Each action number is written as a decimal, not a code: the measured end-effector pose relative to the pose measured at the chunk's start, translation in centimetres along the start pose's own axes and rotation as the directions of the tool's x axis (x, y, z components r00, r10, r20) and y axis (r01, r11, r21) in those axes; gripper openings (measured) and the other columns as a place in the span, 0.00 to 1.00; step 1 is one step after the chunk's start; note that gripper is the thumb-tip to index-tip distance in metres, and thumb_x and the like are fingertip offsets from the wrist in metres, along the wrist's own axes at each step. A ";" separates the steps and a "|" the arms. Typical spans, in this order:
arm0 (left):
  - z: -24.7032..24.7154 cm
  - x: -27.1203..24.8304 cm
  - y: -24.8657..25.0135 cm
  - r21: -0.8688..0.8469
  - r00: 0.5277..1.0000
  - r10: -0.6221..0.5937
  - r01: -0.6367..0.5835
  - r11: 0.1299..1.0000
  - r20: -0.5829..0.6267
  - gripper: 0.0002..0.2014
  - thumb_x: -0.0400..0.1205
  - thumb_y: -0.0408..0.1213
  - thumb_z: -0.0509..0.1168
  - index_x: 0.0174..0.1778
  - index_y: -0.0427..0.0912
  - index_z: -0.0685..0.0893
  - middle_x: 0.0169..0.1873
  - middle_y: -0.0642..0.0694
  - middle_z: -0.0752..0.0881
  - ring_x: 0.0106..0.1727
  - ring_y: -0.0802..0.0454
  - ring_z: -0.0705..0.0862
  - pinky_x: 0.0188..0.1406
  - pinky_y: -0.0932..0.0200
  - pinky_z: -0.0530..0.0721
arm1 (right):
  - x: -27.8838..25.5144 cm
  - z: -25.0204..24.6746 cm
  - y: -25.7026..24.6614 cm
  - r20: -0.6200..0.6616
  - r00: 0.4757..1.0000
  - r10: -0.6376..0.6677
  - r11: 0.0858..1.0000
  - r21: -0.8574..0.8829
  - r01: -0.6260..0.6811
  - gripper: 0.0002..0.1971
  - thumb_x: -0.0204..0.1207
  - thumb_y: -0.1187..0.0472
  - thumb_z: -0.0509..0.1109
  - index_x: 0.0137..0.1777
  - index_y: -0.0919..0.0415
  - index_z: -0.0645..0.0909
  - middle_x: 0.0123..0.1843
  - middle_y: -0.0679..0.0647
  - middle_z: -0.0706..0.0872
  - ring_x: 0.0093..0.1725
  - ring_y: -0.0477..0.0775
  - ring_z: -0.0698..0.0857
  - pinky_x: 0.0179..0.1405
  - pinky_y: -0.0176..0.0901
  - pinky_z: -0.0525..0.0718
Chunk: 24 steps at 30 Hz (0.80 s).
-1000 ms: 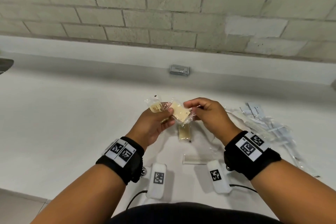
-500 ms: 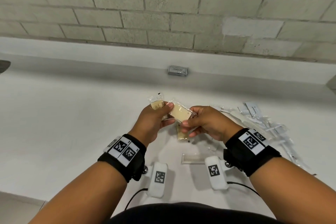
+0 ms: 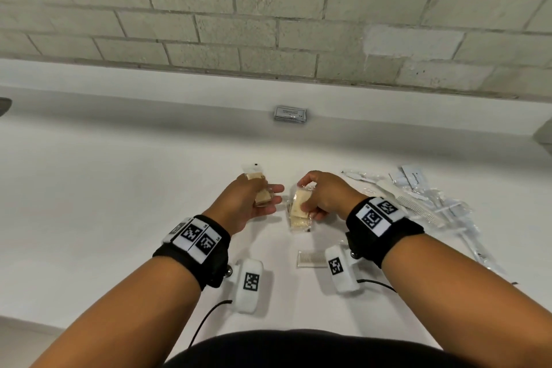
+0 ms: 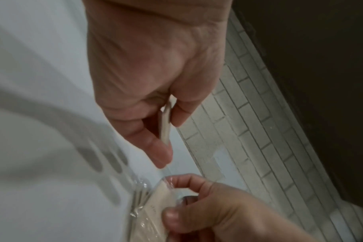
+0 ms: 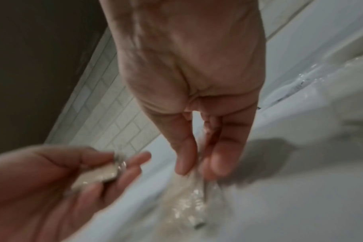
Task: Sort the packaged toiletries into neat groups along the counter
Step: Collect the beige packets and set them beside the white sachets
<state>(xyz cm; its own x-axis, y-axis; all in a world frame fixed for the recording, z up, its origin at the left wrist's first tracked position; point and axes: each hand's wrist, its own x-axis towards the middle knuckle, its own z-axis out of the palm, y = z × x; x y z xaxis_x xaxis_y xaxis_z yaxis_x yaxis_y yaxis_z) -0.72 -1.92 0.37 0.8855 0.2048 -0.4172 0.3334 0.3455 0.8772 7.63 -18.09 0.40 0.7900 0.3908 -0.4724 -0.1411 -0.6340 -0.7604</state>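
My left hand [image 3: 268, 197] holds a beige packet in clear wrap [image 3: 259, 188] between thumb and fingers, a little above the white counter [image 3: 119, 188]. In the left wrist view that packet [image 4: 165, 122] is seen edge-on in the pinch. My right hand [image 3: 307, 199] pinches a second beige packet [image 3: 300, 203] by its wrapper, just over a third beige packet [image 3: 298, 222] lying on the counter. In the right wrist view, blurred fingers [image 5: 184, 155] close on crinkled clear wrap [image 5: 194, 185]. Whether the held packet touches the lying one, I cannot tell.
A small white comb [image 3: 312, 257] lies close to me, below the right hand. A loose pile of clear-wrapped items [image 3: 433, 200] spreads at the right. A stack of grey sachets [image 3: 290, 113] sits at the back by the brick wall [image 3: 268, 24].
The hands were together on the beige packets. Now they have drawn apart, each with one packet, and the right hand has come down over the packet on the counter.
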 end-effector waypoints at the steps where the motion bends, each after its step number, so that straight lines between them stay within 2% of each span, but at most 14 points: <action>1: -0.3 -0.2 -0.2 -0.016 1.000 0.009 -0.008 1.000 0.022 0.05 0.84 0.31 0.58 0.53 0.38 0.77 0.52 0.39 0.89 0.43 0.46 0.89 0.37 0.57 0.88 | 0.1 0.3 0.0 -0.013 1.000 -0.011 0.992 -0.127 0.009 0.22 0.68 0.73 0.76 0.59 0.52 0.79 0.39 0.56 0.81 0.27 0.51 0.82 0.25 0.40 0.80; 3: -0.8 -0.6 -0.5 -0.060 0.998 0.036 -0.033 0.998 0.048 0.04 0.84 0.30 0.62 0.53 0.38 0.78 0.51 0.41 0.88 0.46 0.46 0.89 0.38 0.58 0.90 | 0.1 0.4 -0.3 -0.055 0.996 -0.071 0.892 -0.451 0.038 0.26 0.67 0.62 0.80 0.64 0.48 0.79 0.53 0.52 0.77 0.45 0.54 0.84 0.41 0.42 0.82; 4: -1.0 -0.7 -0.5 -0.071 0.998 0.044 -0.040 0.997 0.055 0.05 0.83 0.29 0.64 0.53 0.38 0.79 0.49 0.42 0.88 0.47 0.46 0.89 0.40 0.58 0.90 | -0.1 0.2 -0.6 -0.090 0.988 -0.122 0.859 -0.508 0.060 0.27 0.67 0.59 0.79 0.66 0.47 0.78 0.58 0.52 0.75 0.48 0.53 0.83 0.47 0.42 0.81; 5: -1.2 -0.8 -0.4 -0.073 0.997 0.048 -0.044 0.996 0.059 0.05 0.82 0.29 0.65 0.52 0.38 0.80 0.46 0.43 0.87 0.47 0.47 0.89 0.41 0.59 0.90 | -0.3 0.0 -1.0 -0.115 0.978 -0.172 0.873 -0.478 0.097 0.25 0.68 0.57 0.79 0.66 0.47 0.79 0.59 0.53 0.75 0.46 0.49 0.82 0.46 0.40 0.80; 7: -1.3 -0.9 -0.3 -0.050 0.996 0.047 -0.044 0.998 0.073 0.05 0.81 0.27 0.66 0.52 0.37 0.82 0.44 0.44 0.87 0.46 0.49 0.90 0.41 0.62 0.90 | -0.7 -0.4 -1.9 -0.148 0.954 -0.261 0.956 -0.180 0.233 0.17 0.72 0.56 0.77 0.61 0.52 0.84 0.51 0.53 0.82 0.35 0.44 0.80 0.33 0.34 0.77; 9: -1.1 -1.1 -0.3 0.005 0.993 0.052 -0.053 0.999 0.108 0.05 0.81 0.29 0.67 0.52 0.36 0.83 0.44 0.43 0.88 0.46 0.50 0.90 0.42 0.63 0.89 | -1.5 -0.4 -3.1 -0.079 0.957 -0.278 0.951 0.119 0.286 0.12 0.73 0.57 0.76 0.56 0.57 0.87 0.40 0.51 0.85 0.28 0.45 0.79 0.22 0.31 0.75; 10: -0.9 -1.2 -0.3 0.024 0.989 0.057 -0.061 0.998 0.136 0.06 0.82 0.30 0.66 0.53 0.36 0.84 0.45 0.42 0.89 0.47 0.50 0.90 0.42 0.63 0.89 | -1.7 -0.3 -3.4 -0.048 0.957 -0.288 0.939 0.182 0.291 0.11 0.73 0.59 0.77 0.54 0.60 0.88 0.37 0.51 0.86 0.26 0.46 0.78 0.21 0.32 0.74; 12: -0.4 -1.4 -0.2 0.016 0.981 0.070 -0.074 0.997 0.181 0.09 0.84 0.35 0.63 0.55 0.36 0.84 0.47 0.40 0.90 0.50 0.48 0.89 0.44 0.62 0.89 | -2.0 0.0 -3.8 -0.046 0.950 -0.308 0.925 0.218 0.311 0.07 0.72 0.63 0.77 0.49 0.63 0.88 0.34 0.51 0.87 0.24 0.46 0.77 0.22 0.35 0.74; 14: -0.1 -1.5 -0.2 -0.002 0.977 0.082 -0.083 0.997 0.199 0.13 0.86 0.40 0.60 0.56 0.36 0.84 0.49 0.39 0.90 0.51 0.45 0.89 0.44 0.61 0.90 | -2.0 -0.3 -3.6 -0.063 0.947 -0.315 0.916 0.240 0.321 0.03 0.72 0.65 0.76 0.46 0.61 0.88 0.34 0.52 0.87 0.25 0.47 0.78 0.23 0.36 0.76; 16: 0.0 -1.5 -0.2 0.006 0.979 0.089 -0.092 0.996 0.185 0.14 0.86 0.42 0.58 0.57 0.38 0.85 0.52 0.39 0.89 0.54 0.44 0.88 0.47 0.59 0.89 | -2.3 -0.7 -3.3 -0.040 0.937 -0.348 0.899 0.270 0.345 0.04 0.72 0.69 0.75 0.44 0.60 0.87 0.33 0.54 0.86 0.25 0.48 0.80 0.25 0.38 0.79; 19: 0.0 -1.4 -0.1 0.009 0.985 0.085 -0.087 0.996 0.147 0.19 0.82 0.53 0.59 0.58 0.43 0.83 0.59 0.41 0.87 0.60 0.45 0.86 0.55 0.54 0.87 | -2.8 -0.8 -2.8 -0.099 0.874 -0.477 0.813 0.328 0.481 0.08 0.70 0.76 0.75 0.40 0.61 0.86 0.35 0.57 0.86 0.34 0.53 0.85 0.36 0.45 0.86; 21: 0.0 -1.2 0.2 -0.090 0.995 0.056 -0.048 0.995 0.088 0.20 0.84 0.53 0.58 0.60 0.42 0.81 0.56 0.41 0.87 0.53 0.47 0.89 0.50 0.56 0.89 | -3.1 -0.5 -2.0 -0.164 0.794 -0.585 0.765 0.214 0.607 0.11 0.68 0.77 0.76 0.36 0.58 0.87 0.42 0.53 0.86 0.42 0.51 0.86 0.48 0.43 0.86; 22: 0.0 -1.2 0.4 -0.154 0.997 0.046 -0.036 0.987 0.063 0.16 0.85 0.48 0.59 0.59 0.40 0.81 0.52 0.40 0.88 0.45 0.50 0.91 0.45 0.58 0.90 | -3.3 -0.4 -1.5 -0.160 0.766 -0.622 0.759 0.117 0.641 0.12 0.67 0.76 0.76 0.35 0.57 0.88 0.46 0.49 0.85 0.45 0.48 0.85 0.51 0.37 0.85; 24: -0.3 -1.1 0.6 -0.208 0.999 0.047 -0.043 0.977 0.017 0.08 0.85 0.34 0.62 0.58 0.38 0.81 0.45 0.42 0.88 0.35 0.55 0.89 0.36 0.62 0.90 | -3.6 -0.2 -0.5 -0.118 0.770 -0.627 0.777 -0.022 0.629 0.13 0.69 0.76 0.75 0.36 0.56 0.90 0.51 0.43 0.84 0.50 0.42 0.84 0.52 0.26 0.81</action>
<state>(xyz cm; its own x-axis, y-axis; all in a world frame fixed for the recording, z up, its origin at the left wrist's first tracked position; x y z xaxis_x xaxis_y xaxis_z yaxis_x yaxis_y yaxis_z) -1.61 -1.66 1.28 0.9055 0.2054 -0.3714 0.2209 0.5191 0.8257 4.96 -19.32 2.52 0.7671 0.6199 0.1653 0.4003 -0.2612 -0.8784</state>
